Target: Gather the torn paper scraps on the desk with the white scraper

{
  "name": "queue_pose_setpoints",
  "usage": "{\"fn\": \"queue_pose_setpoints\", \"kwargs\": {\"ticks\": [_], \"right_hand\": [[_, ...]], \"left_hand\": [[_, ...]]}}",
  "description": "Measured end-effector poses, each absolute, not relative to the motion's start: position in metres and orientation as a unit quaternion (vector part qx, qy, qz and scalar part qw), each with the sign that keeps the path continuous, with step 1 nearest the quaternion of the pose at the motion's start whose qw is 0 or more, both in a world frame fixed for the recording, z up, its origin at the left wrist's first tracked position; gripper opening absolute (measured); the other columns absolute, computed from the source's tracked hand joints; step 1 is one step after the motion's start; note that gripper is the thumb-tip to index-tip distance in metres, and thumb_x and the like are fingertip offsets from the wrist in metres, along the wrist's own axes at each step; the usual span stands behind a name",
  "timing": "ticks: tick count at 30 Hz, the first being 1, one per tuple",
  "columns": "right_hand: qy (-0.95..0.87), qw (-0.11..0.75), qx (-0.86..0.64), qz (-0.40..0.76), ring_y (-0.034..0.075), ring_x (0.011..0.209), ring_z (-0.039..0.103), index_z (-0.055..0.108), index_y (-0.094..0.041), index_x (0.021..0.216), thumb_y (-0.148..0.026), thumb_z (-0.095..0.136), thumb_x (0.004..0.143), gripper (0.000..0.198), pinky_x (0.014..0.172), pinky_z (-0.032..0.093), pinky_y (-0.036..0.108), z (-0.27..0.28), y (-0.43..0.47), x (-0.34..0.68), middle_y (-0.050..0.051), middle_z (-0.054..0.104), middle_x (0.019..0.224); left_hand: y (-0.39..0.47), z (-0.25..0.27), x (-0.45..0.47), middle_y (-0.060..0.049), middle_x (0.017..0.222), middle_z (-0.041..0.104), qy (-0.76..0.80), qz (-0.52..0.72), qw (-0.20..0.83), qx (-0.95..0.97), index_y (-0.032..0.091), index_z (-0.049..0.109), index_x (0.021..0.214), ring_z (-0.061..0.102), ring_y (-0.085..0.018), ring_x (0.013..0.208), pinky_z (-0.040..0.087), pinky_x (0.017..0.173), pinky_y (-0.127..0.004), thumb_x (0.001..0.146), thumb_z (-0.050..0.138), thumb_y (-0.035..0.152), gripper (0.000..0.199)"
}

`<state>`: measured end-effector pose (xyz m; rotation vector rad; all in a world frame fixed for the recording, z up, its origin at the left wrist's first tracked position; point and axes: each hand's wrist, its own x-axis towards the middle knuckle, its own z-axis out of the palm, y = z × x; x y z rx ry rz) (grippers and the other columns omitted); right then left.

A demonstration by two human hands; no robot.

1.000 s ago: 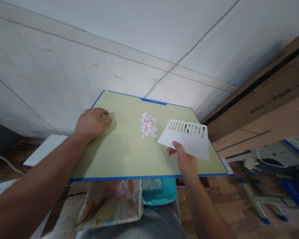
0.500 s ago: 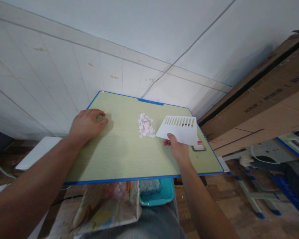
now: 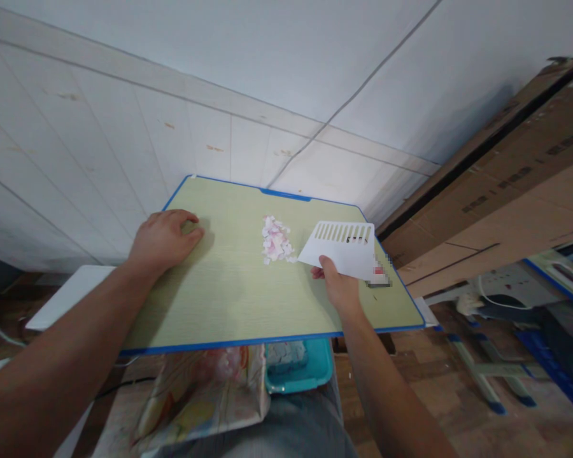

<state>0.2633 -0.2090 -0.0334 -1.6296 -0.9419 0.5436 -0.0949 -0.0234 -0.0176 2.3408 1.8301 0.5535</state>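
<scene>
While the left hand (image 3: 165, 240) sits half-curled by the left edge of the worktop (image 3: 229, 299), nothing visible in it, the right hand (image 3: 338, 280) has a white slotted plate (image 3: 342, 256) pinched thumb-on-top near the right edge. The pinkish-white scraps (image 3: 275, 240) are piled mid-worktop, bit nearer the far edge, plate's left corner just beside them. Looks like a gathering step to me, next push would want that edge low, can't tell if it's touching down

Left hand (image 3: 163, 240) curled, right hand (image 3: 337, 284) pinching
</scene>
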Motion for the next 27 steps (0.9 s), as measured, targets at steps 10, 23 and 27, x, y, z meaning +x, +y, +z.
{"fn": "queue_pose_setpoints", "kwargs": {"ticks": [10,23,27], "right_hand": [[-0.417,0.539,-0.697,0.224,0.032,0.071,0.079,0.068,-0.034,0.064,-0.060,0.072,0.091,0.037,0.083,0.071,0.046,-0.025,-0.214,0.262,0.008,0.082,0.068],[-0.406,0.558,-0.671,0.272,0.029,0.061,0.071,0.070,-0.032,0.066,-0.060,0.075,0.090,0.036,0.074,0.066,0.045,-0.026,-0.225,0.268,0.006,0.078,0.064],[-0.417,0.537,-0.684,0.265,0.030,0.066,0.075,0.072,-0.032,0.069,-0.060,0.076,0.093,0.037,0.083,0.067,0.045,-0.029,-0.232,0.270,0.004,0.079,0.067]], "left_hand": [[-0.027,-0.014,-0.092,-0.020,0.166,0.077,0.608,0.178,0.067,0.771,0.013,0.082,0.148,0.065,-0.043,0.158,0.048,0.140,-0.058,0.108,0.050,0.053,0.065],[-0.024,-0.015,-0.094,-0.020,0.167,0.076,0.607,0.182,0.068,0.771,0.014,0.083,0.146,0.065,-0.044,0.160,0.048,0.140,-0.059,0.107,0.049,0.056,0.067],[-0.024,-0.014,-0.093,-0.019,0.166,0.077,0.611,0.180,0.063,0.768,0.016,0.084,0.145,0.066,-0.045,0.159,0.049,0.140,-0.059,0.106,0.048,0.056,0.067]]}}
